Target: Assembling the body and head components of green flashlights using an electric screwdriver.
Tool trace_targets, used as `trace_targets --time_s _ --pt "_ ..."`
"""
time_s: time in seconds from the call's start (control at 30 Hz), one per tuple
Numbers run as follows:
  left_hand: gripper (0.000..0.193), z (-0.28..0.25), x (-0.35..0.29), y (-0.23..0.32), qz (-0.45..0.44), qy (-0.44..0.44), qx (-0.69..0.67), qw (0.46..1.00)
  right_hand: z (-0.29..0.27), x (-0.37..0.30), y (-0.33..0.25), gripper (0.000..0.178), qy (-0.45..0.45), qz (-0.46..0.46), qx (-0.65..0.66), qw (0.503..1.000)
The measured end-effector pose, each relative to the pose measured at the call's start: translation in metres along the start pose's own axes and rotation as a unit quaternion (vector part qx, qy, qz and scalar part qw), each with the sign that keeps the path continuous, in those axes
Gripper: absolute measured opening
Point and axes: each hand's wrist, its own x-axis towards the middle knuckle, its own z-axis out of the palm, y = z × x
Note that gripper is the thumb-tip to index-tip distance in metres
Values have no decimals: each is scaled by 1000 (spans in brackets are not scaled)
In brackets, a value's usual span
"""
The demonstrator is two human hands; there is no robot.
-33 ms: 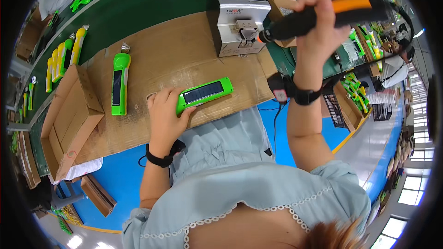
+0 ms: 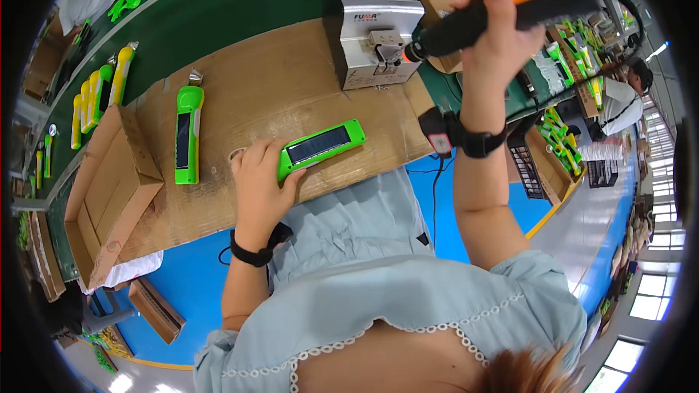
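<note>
My right hand (image 2: 502,33) grips a black and orange electric screwdriver (image 2: 466,30) with a cord at its rear. Its tip points left at the pick-up slot on the front of a silver screw feeder (image 2: 375,25); whether a screw sits on it is too small to tell. My left hand (image 2: 258,182) is closed around the left end of a green flashlight body (image 2: 321,144), which lies on the cardboard with its dark solar panel up. To its left lies another green flashlight (image 2: 188,135), its silvery head end pointing away from me.
A flattened cardboard sheet (image 2: 255,65) covers part of the green bench. An open cardboard box (image 2: 109,196) stands at the left, with several yellow and green flashlights (image 2: 91,98) behind it. More green parts (image 2: 561,142) fill a box at the right. Another person (image 2: 625,98) is beyond.
My right hand and the screwdriver have shifted slightly left, the tip closer to the feeder's slot. My left hand stays on the green flashlight body.
</note>
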Motion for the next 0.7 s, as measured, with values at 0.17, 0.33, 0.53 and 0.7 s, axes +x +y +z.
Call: trace_targets --time_s 0.17,0.33,0.53,0.7 --pt "43 -2 -1 5 -13 -14 1 1000 24 1 28 23 86 64 -11 994" --pt "44 -2 -4 3 -20 -33 19 999 22 2 29 19 46 59 -36 997" --pt "44 -4 -5 6 -28 -39 9 999 17 -20 8 22 9 133 4 991" --pt "47 4 -13 6 -13 -12 41 999 14 -52 6 28 -23 132 108 985"
